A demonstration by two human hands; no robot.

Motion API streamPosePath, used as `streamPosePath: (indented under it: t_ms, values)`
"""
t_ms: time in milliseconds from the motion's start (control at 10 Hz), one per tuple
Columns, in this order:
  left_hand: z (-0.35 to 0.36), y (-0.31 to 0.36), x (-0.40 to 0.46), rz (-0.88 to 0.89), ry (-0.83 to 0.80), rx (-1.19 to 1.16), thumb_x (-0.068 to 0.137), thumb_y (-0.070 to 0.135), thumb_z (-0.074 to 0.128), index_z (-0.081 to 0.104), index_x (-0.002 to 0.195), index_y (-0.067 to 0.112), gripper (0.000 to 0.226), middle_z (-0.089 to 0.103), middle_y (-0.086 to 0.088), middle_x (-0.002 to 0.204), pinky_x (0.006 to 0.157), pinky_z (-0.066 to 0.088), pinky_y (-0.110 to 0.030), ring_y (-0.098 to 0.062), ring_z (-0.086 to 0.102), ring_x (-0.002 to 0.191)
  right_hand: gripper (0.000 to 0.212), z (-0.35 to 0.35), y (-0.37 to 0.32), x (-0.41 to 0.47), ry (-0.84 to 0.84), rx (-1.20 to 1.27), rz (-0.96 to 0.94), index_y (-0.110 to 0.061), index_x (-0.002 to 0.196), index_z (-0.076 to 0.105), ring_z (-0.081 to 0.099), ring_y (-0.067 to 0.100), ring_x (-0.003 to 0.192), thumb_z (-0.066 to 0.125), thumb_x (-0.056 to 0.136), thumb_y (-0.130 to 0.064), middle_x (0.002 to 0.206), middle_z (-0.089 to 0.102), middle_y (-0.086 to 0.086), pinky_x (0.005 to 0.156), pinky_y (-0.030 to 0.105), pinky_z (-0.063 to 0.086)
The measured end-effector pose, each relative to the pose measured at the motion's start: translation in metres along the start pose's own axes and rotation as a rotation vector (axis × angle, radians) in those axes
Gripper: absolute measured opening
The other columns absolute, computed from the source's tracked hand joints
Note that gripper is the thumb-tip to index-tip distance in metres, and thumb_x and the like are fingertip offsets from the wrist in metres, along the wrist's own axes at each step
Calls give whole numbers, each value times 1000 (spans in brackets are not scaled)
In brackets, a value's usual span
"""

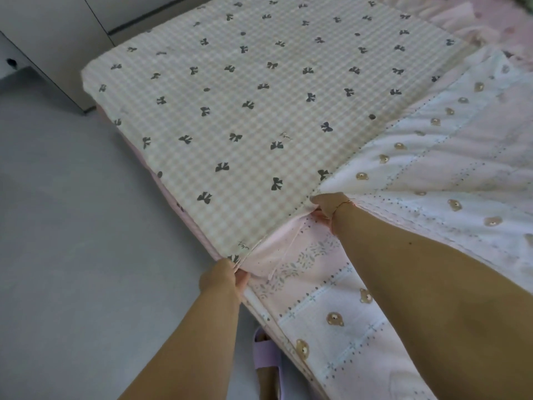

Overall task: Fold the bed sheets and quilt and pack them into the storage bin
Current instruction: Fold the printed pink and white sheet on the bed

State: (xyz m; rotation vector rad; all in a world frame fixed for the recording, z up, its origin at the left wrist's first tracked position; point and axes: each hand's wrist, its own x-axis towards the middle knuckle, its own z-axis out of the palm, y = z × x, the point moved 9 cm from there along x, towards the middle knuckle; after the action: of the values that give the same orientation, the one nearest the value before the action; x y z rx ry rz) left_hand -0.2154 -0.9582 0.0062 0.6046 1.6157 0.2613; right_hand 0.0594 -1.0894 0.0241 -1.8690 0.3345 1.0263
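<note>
Checked quilt (259,111): laid flat on the bed, over the bear-print sheet (432,174), its near edge at the bed's side.
Left hand (223,277): closed, the quilt's near corner is pinched.
Right hand (330,204): fingers curled, the quilt's edge is gripped where it meets the sheet.
Slipper (266,359): seen on the floor (72,255) below.

The grey floor (63,226) along the bed's left edge lies open, with room to reach beside the mattress; only a lilac slipper (266,359) sits there, close against the bed near the bottom. A white cabinet (52,30) blocks the far left corner. The checked sheet (230,96) lies flat, its top unobstructed; rumpled bear-print bedding (461,168) crowds the right side.
</note>
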Motion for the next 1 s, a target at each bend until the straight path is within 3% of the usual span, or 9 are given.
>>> streamPosePath:
  t_ms: [100, 200, 300, 400, 500, 600, 700, 800, 1000]
  values:
    - [0, 43, -31, 345, 218, 353, 93, 24, 50, 48, 97, 10, 15, 57, -7, 106, 78, 47, -34, -27, 57, 89, 34, 7, 4, 3, 7, 21, 20, -2, 115, 60, 51, 23, 77, 58, 91, -26, 77, 55, 10, 93, 34, 49]
    - [63, 59, -75, 773, -57, 661, 90, 15, 49, 55, 98, 13, 10, 60, 1, 96, 69, 44, -29, -20, 58, 88, 32, 7, 6, 1, 1, 13, 19, -3, 105, 62, 55, 24, 81, 57, 92, -31, 89, 58, 13, 92, 41, 51]
    - [127, 6, -86, 693, -535, 988, 84, 16, 53, 61, 102, 19, 19, 62, 4, 101, 79, 53, -30, -14, 62, 91, 31, 5, 11, -7, -45, 72, 72, -7, 77, 56, 46, 19, 59, 50, 96, -31, 73, 52, 11, 60, 27, 42]
    - [134, -21, -59, 496, -597, 1122, 78, 17, 58, 62, 113, 16, 35, 66, -7, 112, 81, 54, -32, -25, 66, 98, 33, -8, 24, -11, -64, 92, 147, -11, 73, 52, 42, 18, 55, 49, 95, -35, 65, 50, 8, 55, 25, 34]
    - [120, -6, -37, 502, -460, 1195, 79, 12, 54, 61, 114, 7, 36, 68, -13, 102, 66, 53, -27, -25, 68, 85, 33, -35, 39, -12, -9, 115, 181, -12, 77, 53, 45, 20, 54, 54, 91, -41, 62, 53, 9, 54, 24, 35]
    - [135, 5, -51, 629, -463, 1317, 80, 8, 51, 63, 94, 3, 19, 64, -12, 91, 58, 40, -23, -24, 61, 76, 28, -70, 50, -13, 82, 119, 189, -10, 82, 55, 44, 21, 54, 51, 91, -36, 62, 51, 11, 56, 26, 35]
    - [169, 2, -83, 717, -566, 1307, 84, 10, 47, 62, 94, -1, 21, 62, -21, 102, 70, 43, -31, -31, 60, 94, 35, -102, 58, -21, 170, 186, 211, -10, 81, 53, 44, 20, 52, 44, 95, -40, 64, 51, 10, 56, 24, 34]
    - [200, -6, -114, 690, -691, 1268, 89, 17, 50, 60, 96, 15, 12, 61, 3, 93, 66, 43, -23, -9, 56, 79, 41, -126, 58, -34, 233, 267, 194, -8, 75, 54, 47, 19, 52, 44, 96, -42, 65, 56, 9, 54, 24, 36]
    - [240, -21, -154, 616, -836, 1251, 89, 16, 56, 59, 81, 17, 8, 62, -5, 81, 73, 51, -36, -18, 55, 71, 42, -173, 64, -57, 326, 398, 186, -8, 74, 54, 48, 19, 52, 44, 97, -41, 65, 57, 9, 54, 25, 38]
